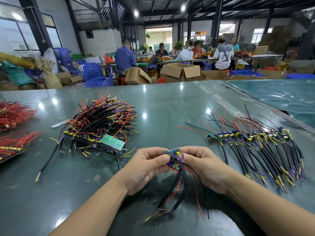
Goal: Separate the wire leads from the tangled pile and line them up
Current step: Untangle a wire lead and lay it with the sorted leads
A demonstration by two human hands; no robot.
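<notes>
Dark green glossy bench (170, 106); tangled pile (100, 123) of black, red, yellow and purple leads with a pale green circuit board (112, 141); lined-up row (259, 147) black with yellow-purple tips and red strands; red bundles (13, 114) at the left edge; blue crates (92, 72), brown cartons (180, 71) beyond.

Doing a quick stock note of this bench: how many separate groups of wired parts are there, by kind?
Tangled pile: 1
Lined-up row: 1
Red-wire bunches at the left edge: 2
Wired board held by the left hand and right hand: 1
Total: 5
</notes>
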